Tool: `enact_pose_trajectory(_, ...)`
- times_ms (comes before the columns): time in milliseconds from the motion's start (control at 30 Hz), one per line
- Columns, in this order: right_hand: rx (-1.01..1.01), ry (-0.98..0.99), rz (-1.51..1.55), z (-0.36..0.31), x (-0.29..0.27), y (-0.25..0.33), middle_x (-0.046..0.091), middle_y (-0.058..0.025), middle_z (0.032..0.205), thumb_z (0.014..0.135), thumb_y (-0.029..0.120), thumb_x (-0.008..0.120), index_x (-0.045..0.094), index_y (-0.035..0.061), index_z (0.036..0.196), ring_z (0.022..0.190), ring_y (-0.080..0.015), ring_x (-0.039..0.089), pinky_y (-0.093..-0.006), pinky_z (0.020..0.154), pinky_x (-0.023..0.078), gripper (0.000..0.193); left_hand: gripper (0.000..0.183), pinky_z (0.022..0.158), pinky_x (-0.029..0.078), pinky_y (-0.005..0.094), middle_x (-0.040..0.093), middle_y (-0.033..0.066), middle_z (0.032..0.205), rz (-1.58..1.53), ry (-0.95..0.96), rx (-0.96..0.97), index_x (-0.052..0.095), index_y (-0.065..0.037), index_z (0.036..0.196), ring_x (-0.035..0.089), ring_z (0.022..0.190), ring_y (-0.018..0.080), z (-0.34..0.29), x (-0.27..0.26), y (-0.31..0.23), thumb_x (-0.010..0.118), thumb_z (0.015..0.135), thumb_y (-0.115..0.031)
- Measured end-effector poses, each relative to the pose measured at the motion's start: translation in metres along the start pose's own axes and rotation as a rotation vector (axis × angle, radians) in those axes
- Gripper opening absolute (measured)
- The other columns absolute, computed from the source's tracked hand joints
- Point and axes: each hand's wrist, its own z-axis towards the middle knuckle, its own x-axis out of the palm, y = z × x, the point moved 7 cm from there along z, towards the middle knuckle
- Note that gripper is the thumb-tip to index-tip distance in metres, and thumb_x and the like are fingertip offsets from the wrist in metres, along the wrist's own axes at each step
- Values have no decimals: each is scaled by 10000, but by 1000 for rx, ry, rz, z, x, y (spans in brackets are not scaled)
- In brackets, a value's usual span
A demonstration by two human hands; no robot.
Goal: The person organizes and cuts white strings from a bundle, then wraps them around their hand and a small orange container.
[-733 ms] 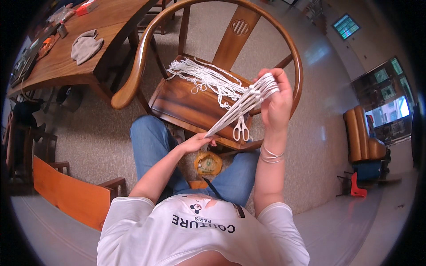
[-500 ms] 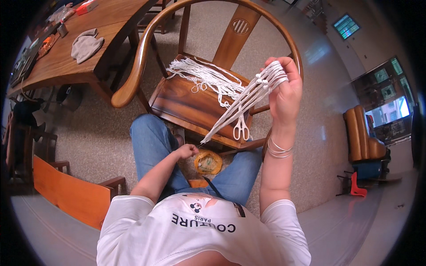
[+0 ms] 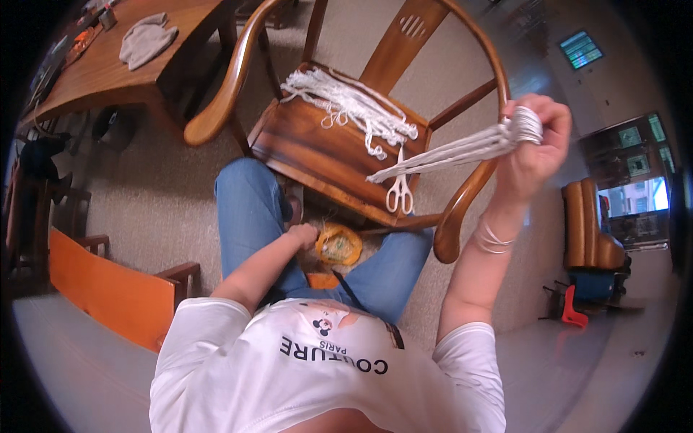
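Note:
A bunch of white cords [image 3: 462, 151] is looped round the fingers of my right hand [image 3: 538, 155], which is raised at the right of the wooden armchair. The cords stretch down to the left, their gathered ends above the chair seat. My left hand [image 3: 303, 235] is closed low between my knees, beside a yellow container [image 3: 339, 244] with light scraps inside. What its fingers hold, if anything, is hidden. White-handled scissors [image 3: 399, 196] lie at the seat's front edge, partly under the stretched cords. Another heap of white knotted cords [image 3: 346, 105] rests across the back of the seat.
The wooden armchair [image 3: 296, 148] stands before my knees, its curved arms on both sides. At the upper left is a wooden table [image 3: 108, 79] with a crumpled beige cloth [image 3: 146, 40]. An orange wooden panel [image 3: 108, 289] is at lower left, a brown leather armchair [image 3: 588, 224] at far right.
My right hand has swung right, carrying the cords with it. Their lower ends have left the spot by my left hand and now hang over the seat. My left hand stays low, more tightly closed.

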Motion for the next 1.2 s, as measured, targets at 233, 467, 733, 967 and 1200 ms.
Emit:
enact_pose_trajectory(233,-458,-8,-514,-30,-39,69,462,-77,664,769,2,648,437,41,808,603,-171,474,-298,538,463,218,288,852,490,393,608,161,1114,-37,-26,-160,619,-59,1063,589,1039,304,4,-19,2,528,802,-141)
enact_pose_trajectory(467,-72,-104,-276,-95,-71,48,396,-75,584,889,189,534,436,35,993,505,-152,407,-294,425,443,210,292,849,486,436,614,199,1066,-163,-21,-287,609,-27,1030,588,1009,355,59,30,34,545,784,-170)
enact_pose_trajectory(733,428,219,-1147,-204,-81,-55,570,-113,744,936,283,453,587,0,756,731,-258,505,-409,738,433,361,322,870,488,395,599,183,1113,-343,162,-519,583,-51,1108,581,1043,318,116,109,48,548,803,-146)
enact_pose_trajectory(967,634,578,-1336,-212,-77,-70,501,-77,803,893,376,476,570,104,727,845,-259,453,-533,887,323,332,309,856,493,389,609,183,1080,-443,231,-565,589,-41,1085,594,1012,313,161,180,42,541,799,-150)
enact_pose_trajectory(1200,-69,184,-1035,-215,-89,-75,531,-6,625,824,299,487,628,133,618,747,-193,458,-353,664,385,300,299,842,499,383,619,184,1046,-434,278,-557,595,-31,1062,607,980,307,188,210,41,534,796,-153)
